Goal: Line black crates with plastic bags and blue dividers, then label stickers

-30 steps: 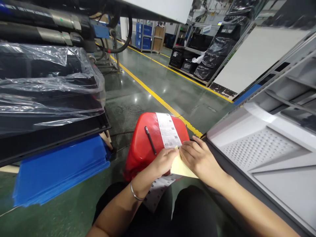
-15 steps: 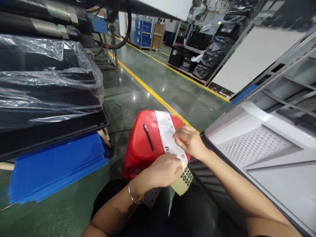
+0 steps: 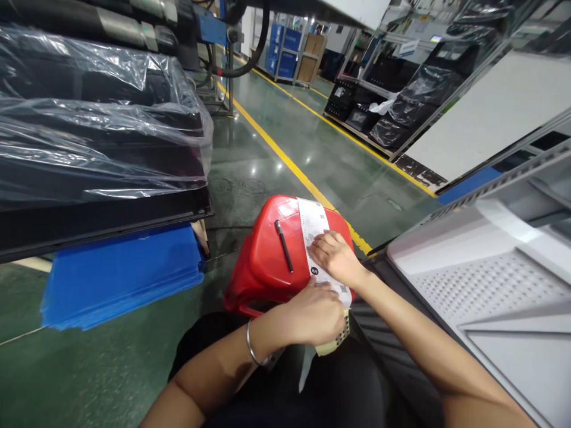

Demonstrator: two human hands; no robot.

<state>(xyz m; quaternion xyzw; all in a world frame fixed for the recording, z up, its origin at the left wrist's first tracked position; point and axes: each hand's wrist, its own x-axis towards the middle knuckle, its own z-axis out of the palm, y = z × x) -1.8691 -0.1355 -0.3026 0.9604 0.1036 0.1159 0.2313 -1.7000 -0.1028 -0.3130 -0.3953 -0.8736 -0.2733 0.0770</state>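
A white printed paper strip point(image 3: 312, 215) lies across the top of a red plastic stool point(image 3: 263, 255). My right hand point(image 3: 335, 257) rests on the strip with its fingers laid flat, covering part of the print. Just nearer to me, my left hand point(image 3: 316, 312) is closed around a pale yellow sheet of dark round stickers point(image 3: 333, 345), with one finger reaching onto the strip's near end. Most of the yellow sheet is hidden behind that hand. Left of the strip, a black pen point(image 3: 284, 246) lies on the stool.
On the left, black panels under clear plastic film point(image 3: 107, 137) sit above a stack of blue sheets point(image 3: 125, 276). A large light grey molded part point(image 3: 495, 285) stands close on my right. Beyond are a yellow floor line point(image 3: 285, 156) and racks with black parts point(image 3: 352, 113).
My right hand's fingers have gone from pinched to flat on the strip. My left hand has turned, hiding more of the yellow sheet. The whole view has shifted a little.
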